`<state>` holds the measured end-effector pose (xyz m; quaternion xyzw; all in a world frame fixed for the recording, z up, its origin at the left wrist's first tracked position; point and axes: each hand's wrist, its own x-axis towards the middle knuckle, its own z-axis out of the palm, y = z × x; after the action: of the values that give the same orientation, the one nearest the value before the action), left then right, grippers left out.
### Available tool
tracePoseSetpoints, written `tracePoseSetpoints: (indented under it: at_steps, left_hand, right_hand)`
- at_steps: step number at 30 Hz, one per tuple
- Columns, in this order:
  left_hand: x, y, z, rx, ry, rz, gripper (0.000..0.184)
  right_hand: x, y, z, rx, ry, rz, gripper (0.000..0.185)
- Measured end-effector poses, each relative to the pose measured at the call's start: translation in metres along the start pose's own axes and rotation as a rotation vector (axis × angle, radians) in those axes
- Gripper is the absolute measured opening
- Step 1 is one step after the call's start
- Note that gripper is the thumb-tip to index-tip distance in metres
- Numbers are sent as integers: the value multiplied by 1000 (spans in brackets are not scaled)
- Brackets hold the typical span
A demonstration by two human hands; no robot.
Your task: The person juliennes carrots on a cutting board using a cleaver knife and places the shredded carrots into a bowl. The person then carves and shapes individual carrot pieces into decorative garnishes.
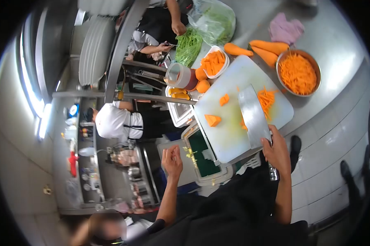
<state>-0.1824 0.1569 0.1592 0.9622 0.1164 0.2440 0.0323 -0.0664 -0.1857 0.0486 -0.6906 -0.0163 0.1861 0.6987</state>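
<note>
My right hand [277, 149] grips the handle of a broad cleaver [252, 117], its blade lying over a white cutting board [230, 143]. Beside the blade is a pile of carrot strips [266, 101], partly hidden by it. Two carrot chunks, a larger one [212, 120] and a smaller one [224, 99], rest on the board on the blade's other side. My left hand [172, 160] is raised off the board near a bin, fingers loosely bent, with nothing visible in it. A metal bowl [278, 69] full of shredded carrot stands by the board.
Whole carrots [238, 50], a purple cloth [285, 28] and a white tub [226, 65] of carrot pieces are on the counter. An open bin [193, 174] stands beside the board. A co-worker's hand [178, 28] touches leafy greens [189, 47]; another person [117, 121] stands farther back.
</note>
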Motion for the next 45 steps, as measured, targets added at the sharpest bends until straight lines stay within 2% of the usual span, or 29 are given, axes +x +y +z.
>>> tracePoseSetpoints:
  at_steps: [2, 7, 11, 13, 15, 16, 17, 19, 20, 21, 23, 28, 30, 31, 32, 33, 34, 35, 37, 39, 40, 41, 42, 43, 45]
  left_hand:
    - [-7, -4, 2, -83, 26, -38, 4]
    - [-36, -39, 5, -177, 127, -71, 9]
    - [-43, -50, -1, -84, 96, -168, 6]
    - [-49, -62, 3, -282, 78, -395, 9]
    - [-24, -43, -9, -106, -80, -74, 10]
    - [0, -23, -14, -214, -79, 219, 8]
    - [15, -19, -14, -204, -103, 243, 8]
    - [27, -15, -21, -330, -94, 236, 8]
    - [32, -19, -27, -269, -126, 141, 9]
    - [37, -24, -26, -264, -131, 183, 9]
    - [28, -32, -22, -317, -60, 164, 10]
    - [3, -37, -19, -358, -47, 40, 11]
    - [-21, -40, -12, -355, -206, 225, 9]
    - [-36, -33, -15, -281, -367, 146, 8]
    - [-54, -36, -7, -339, -433, 84, 7]
    - [-70, -42, 2, -351, -397, 189, 8]
    - [-82, -40, 4, -422, -474, 150, 8]
    - [-79, -40, 4, -570, -502, 307, 7]
    - [-64, -39, 1, -538, -468, 516, 6]
    - [-34, -53, 4, -381, -447, 568, 5]
    - [-6, -57, 3, -368, -332, 642, 4]
    - [22, -58, 7, -323, -178, 641, 5]
    - [57, -53, -8, -164, -137, 634, 5]
    - [89, -41, -7, -303, -2, 570, 5]
    - [130, 3, -28, -309, 18, 486, 3]
  right_hand:
    - [-5, -20, -1, 69, -16, 97, 35]
    - [0, -42, 15, 29, -1, 104, 32]
    - [5, -49, 30, 22, -39, 133, 38]
    - [7, -45, 34, 102, -99, 107, 40]
    - [10, -44, 39, 133, -18, 97, 43]
    - [17, -40, 37, 155, -61, 103, 41]
    - [21, -36, 34, 159, -137, 112, 39]
    - [26, -35, 33, 188, -154, 127, 41]
    - [29, -34, 34, 199, -146, 106, 43]
    - [32, -30, 36, 230, -120, 94, 43]
    - [34, -24, 38, 283, -108, 29, 42]
    - [38, -31, 40, 178, -130, 52, 40]
    - [44, -40, 38, 144, -136, 33, 39]
    - [46, -42, 39, 168, -188, 71, 39]
    - [48, -43, 39, 189, -239, 111, 38]
    - [51, -44, 37, 159, -225, 84, 38]
    - [56, -42, 35, 151, -285, 101, 38]
    - [61, -40, 35, 146, -352, 125, 37]
    - [72, -36, 35, 128, -409, 157, 41]
    - [79, -38, 25, 105, -470, 208, 46]
    - [84, -41, 23, 67, -501, 201, 46]
    - [91, -48, 22, 35, -531, 190, 45]
    - [89, -72, 21, 27, -520, 189, 42]
    - [96, -77, 20, 22, -530, 203, 42]
    - [101, -75, 13, -44, -509, 15, 36]
